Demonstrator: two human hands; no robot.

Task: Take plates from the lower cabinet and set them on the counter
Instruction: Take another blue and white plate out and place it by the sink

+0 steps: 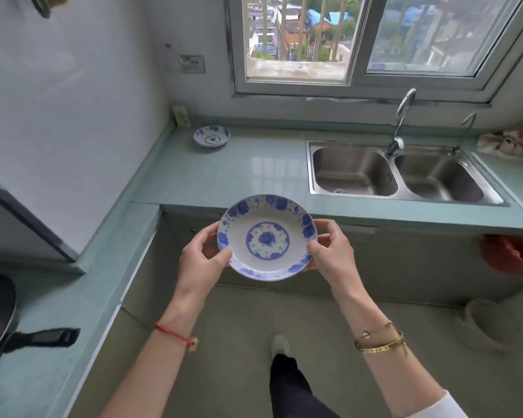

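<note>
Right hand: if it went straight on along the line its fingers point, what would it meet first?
The blue-patterned plate, which is in its grip: the right hand pinches the right rim, fingers aimed leftward across it. Past the plate lies the left hand on the opposite rim, though depth is hard to judge.

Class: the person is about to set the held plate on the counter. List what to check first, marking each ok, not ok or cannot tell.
1. Left hand and right hand both grip the blue-and-white patterned ceramic plate at opposite rims: ok.
2. Plate holds nothing: ok.
3. Bare stretch of pale green counter lies ahead: ok.
4. Second blue-and-white plate at the back corner stands apart from that stretch: ok.
5. More plates left inside the grey lower cabinet: cannot tell.
</note>
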